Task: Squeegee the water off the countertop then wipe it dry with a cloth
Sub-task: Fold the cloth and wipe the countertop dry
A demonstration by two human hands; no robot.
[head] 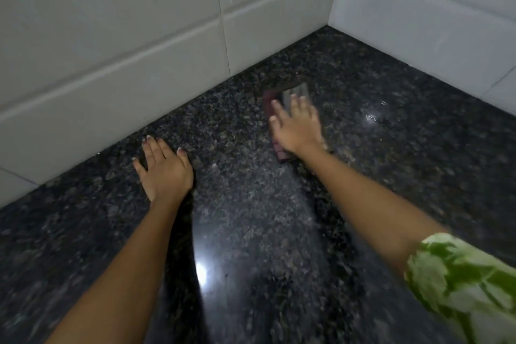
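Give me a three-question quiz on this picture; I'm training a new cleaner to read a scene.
1. True or false: the left hand grips the cloth.
2. Which hand presses on the cloth? A) left B) right C) both
3. Fill in: the dark speckled countertop meets a pale tiled ____ at the back.

Key:
1. False; it lies flat on bare stone, fingers straight.
2. B; the right hand lies over the cloth with straight fingers.
3. wall
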